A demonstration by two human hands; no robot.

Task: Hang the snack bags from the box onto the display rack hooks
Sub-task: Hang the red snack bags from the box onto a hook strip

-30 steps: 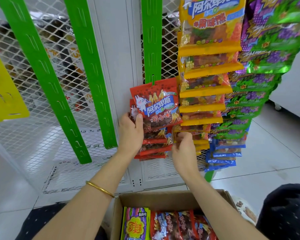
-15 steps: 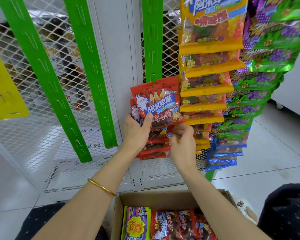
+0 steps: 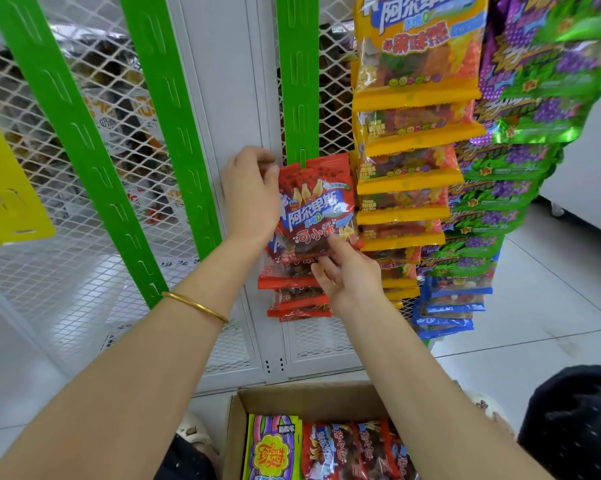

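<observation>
A red snack bag hangs at the lower end of a green hook strip, on top of several red bags hanging below it. My left hand grips the top bag's upper left edge, fingers curled over its corner. My right hand touches the bag's lower right corner with loosely spread fingers. Below, a cardboard box holds more red bags and a yellow-green lollipop bag.
Two bare green strips slant across a white mesh rack. Yellow gummy bags, green-purple bags and blue bags hang to the right. A yellow panel is at left. Tiled floor lies at right.
My left hand moved up from the bag's lower left to its top left corner. My right hand rose to the bag's lower right corner. The bag now hangs straighter on the strip.
</observation>
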